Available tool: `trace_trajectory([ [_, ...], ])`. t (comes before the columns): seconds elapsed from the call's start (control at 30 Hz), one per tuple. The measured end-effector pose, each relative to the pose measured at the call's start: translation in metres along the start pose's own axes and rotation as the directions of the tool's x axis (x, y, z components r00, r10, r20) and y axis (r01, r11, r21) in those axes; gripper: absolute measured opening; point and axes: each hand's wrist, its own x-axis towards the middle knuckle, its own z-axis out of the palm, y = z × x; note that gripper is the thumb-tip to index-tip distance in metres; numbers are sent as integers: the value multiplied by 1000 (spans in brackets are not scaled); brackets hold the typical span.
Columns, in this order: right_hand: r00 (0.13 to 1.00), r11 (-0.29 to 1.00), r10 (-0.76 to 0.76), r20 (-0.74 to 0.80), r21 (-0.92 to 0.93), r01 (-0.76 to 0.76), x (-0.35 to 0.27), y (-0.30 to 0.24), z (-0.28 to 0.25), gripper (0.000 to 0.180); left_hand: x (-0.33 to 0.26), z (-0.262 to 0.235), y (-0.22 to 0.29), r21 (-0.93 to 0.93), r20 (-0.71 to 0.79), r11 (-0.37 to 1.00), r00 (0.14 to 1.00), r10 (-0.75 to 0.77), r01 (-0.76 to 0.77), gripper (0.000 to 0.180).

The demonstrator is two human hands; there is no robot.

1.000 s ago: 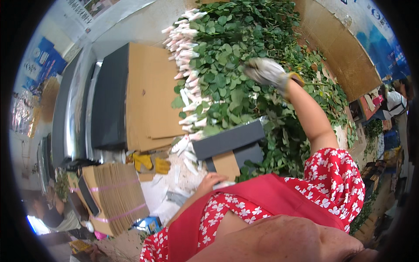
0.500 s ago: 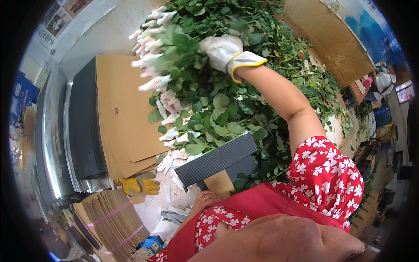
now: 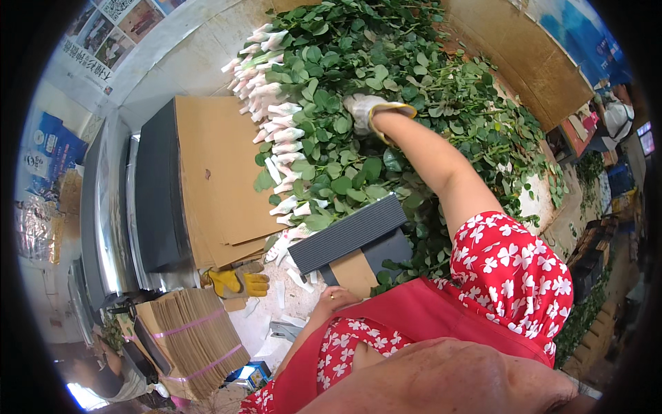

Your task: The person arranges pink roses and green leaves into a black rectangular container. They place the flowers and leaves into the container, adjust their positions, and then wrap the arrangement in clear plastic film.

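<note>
A thick pile of leafy rose stems (image 3: 386, 65) covers the table, its heads in white sleeves (image 3: 288, 135) lined up along the left side. My right hand (image 3: 362, 112), in a whitish glove with a yellow-edged cuff, lies among the leaves just right of those heads; foliage hides its fingers. Nearer me, a dark corrugated sheet (image 3: 348, 233) with a brown cardboard strip (image 3: 354, 271) below it lies over the near stems. Bare and wearing a ring, my left hand (image 3: 336, 299) is at the strip's lower left side, and its fingers are mostly hidden.
Brown cardboard sheets (image 3: 224, 176) stand left of the roses, beside a dark panel (image 3: 160, 186) and a shiny silver roll (image 3: 114, 207). A yellow work glove (image 3: 238, 283) lies in front of them. Below is a strapped cardboard bundle (image 3: 189, 338). A cardboard wall (image 3: 524, 62) bounds the far right.
My right hand has come down and nearer. The sleeved rose heads, raised and blurred before, now lie level with the pile. My left hand stays by the cardboard strip; the whole view has shifted slightly.
</note>
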Motion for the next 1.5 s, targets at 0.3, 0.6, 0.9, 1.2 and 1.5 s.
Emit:
trace_trajectory([
  [0.3, 881, 982, 102, -461, -92, -162, -57, -43, -115, 15, 12, -26, 55, -133, -80, 974, 978, -194, 182, 45],
  [0.6, 993, 1000, -29, 117, -8, 30, -41, -29, -27, 33, 14, -15, 53, 23, -55, 990, 989, -135, 136, 32],
  [0.9, 892, 986, 130, -434, -41, -163, -52, -47, -52, 37, 20, -21, 59, 109, -35, 989, 995, -98, 102, 42],
  [1.2, 999, 999, -14, 41, -44, 16, -121, -27, -71, 23, 8, -10, 54, 35, -177, 995, 981, -85, 92, 53],
  [1.5, 995, 977, -7, 104, -212, 29, -103, -25, -37, 27, 6, -9, 47, 165, -160, 986, 987, 5, 22, 43],
])
